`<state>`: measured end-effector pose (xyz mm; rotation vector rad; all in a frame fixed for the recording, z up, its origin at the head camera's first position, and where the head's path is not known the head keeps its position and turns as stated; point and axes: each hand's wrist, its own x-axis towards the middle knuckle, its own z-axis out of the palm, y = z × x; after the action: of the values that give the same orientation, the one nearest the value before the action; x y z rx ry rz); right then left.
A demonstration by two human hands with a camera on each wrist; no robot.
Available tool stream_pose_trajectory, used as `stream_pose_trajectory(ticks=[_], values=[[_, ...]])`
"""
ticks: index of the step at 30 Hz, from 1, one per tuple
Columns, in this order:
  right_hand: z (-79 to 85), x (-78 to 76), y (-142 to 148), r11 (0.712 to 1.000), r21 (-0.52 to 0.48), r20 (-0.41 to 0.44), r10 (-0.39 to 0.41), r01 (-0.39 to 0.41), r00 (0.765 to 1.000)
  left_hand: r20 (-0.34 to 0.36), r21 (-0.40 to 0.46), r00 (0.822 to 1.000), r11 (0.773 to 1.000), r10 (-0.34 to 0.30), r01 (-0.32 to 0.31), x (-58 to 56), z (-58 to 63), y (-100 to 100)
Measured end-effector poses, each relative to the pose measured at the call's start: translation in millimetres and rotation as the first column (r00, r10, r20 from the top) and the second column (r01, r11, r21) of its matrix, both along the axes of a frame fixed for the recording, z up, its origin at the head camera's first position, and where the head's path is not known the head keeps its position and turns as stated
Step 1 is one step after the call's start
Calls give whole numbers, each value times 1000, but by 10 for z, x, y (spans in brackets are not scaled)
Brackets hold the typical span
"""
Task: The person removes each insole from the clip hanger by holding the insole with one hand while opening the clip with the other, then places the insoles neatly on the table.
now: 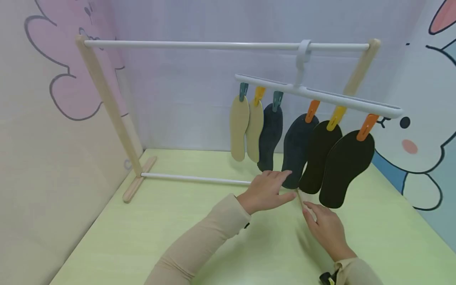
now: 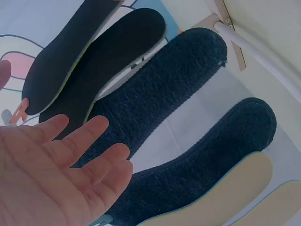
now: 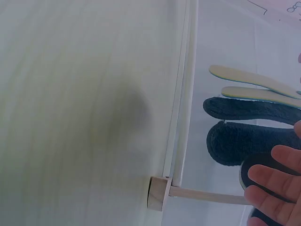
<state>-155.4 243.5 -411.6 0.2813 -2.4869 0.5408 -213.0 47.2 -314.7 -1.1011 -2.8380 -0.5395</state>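
Observation:
Several shoe insoles hang in pairs from a white hanger [image 1: 350, 103], each by a clothespin. Two beige insoles [image 1: 239, 128] hang at the left, two fuzzy dark blue insoles [image 1: 298, 142] in the middle, and two black insoles [image 1: 348, 166] at the right. My left hand [image 1: 266, 190] is near the lower ends of the blue pair, its fingers loosely extended and holding nothing. Below the black pair is my right hand [image 1: 325, 228], fingers extended; whether they touch an insole I cannot tell. In the left wrist view, my left palm [image 2: 51, 174] lies in front of the insoles.
The hanger hooks over the white top rod [image 1: 192, 45] of a wooden-ended rack. Its left post [image 1: 108, 103] stands on a wooden foot [image 1: 139, 180], with a lower white rod [image 1: 196, 179] near the pale table [image 1: 149, 237]. Fabric with cartoon drawings surrounds the table.

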Motion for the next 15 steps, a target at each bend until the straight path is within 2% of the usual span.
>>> stream_pose_trajectory(ticks=[7, 15], values=[[58, -16, 45, 1000, 8, 74, -30, 29, 997, -1, 15, 1000, 1000, -2, 2, -20, 36, 5], [109, 39, 156, 997, 12, 75, -77, 77, 994, 21, 34, 1000, 999, -12, 11, -43, 10, 101]])
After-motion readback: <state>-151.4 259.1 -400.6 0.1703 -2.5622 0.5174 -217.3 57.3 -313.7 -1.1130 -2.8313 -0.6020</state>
